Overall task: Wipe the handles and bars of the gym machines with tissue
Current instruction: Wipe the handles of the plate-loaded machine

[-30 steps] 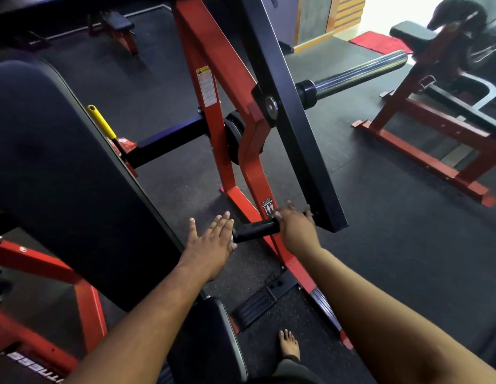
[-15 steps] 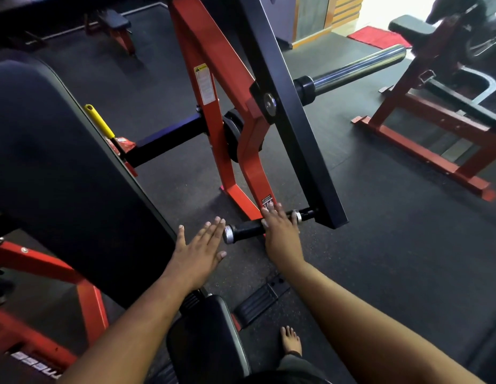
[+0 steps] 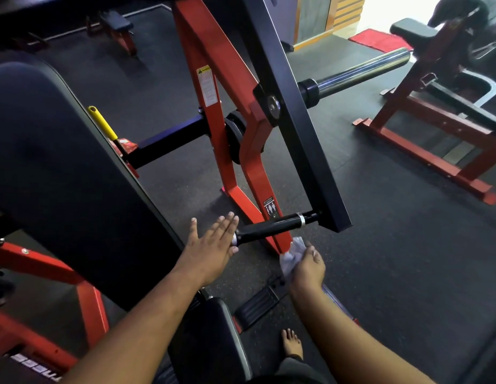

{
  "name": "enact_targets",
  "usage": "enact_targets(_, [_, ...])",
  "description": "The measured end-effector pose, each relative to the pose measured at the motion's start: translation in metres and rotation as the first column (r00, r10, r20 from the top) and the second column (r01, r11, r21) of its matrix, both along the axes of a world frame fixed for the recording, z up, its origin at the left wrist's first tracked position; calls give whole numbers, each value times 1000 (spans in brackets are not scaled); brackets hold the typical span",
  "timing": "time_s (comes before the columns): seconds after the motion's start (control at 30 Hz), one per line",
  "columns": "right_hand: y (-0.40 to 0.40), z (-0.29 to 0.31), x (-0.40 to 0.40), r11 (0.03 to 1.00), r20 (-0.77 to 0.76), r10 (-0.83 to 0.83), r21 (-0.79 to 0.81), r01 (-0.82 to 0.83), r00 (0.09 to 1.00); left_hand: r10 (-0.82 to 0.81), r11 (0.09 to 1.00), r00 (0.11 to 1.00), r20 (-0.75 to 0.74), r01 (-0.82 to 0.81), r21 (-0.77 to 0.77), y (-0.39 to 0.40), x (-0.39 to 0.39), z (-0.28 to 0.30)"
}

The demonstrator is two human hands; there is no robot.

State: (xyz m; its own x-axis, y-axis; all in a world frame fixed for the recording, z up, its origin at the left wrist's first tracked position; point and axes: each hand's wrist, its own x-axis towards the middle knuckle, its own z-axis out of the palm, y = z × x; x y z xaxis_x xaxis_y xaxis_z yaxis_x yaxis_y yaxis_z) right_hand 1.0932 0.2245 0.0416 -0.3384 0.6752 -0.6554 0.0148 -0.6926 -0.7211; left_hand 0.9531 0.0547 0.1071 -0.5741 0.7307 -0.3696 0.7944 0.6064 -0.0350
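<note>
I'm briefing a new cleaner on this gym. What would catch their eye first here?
The bright red frame rising through the middle, with a chrome bar jutting to the upper right. Low in the middle, the right hand holds a white tissue just below the black handle, while the left hand lies flat at the handle's end.

floor: dark speckled rubber floor | far right of it: red bench frame | beyond the frame: red mat, bright daylight from doorway

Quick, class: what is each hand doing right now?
Left hand: open, fingers straight, by the end of the black handle.
Right hand: fingers curled round the crumpled white tissue.
</note>
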Motion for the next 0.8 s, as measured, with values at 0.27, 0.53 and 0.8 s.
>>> enact_targets(0.27, [-7, 32, -88, 864, -215, -186, -500, 56, 959, 11, 1000, 1000, -5, -11, -7, 12, 1, -11])
enact_targets(0.53, [17, 12, -90, 875, -201, -185, -480, 68, 962, 34, 999, 999, -8, -34, 6, 13, 1, -13])
enact_targets(0.8, [-39, 18, -85, 863, -353, 31, -463, -203, 935, 38, 999, 999, -18, -39, -10, 13, 2, -12])
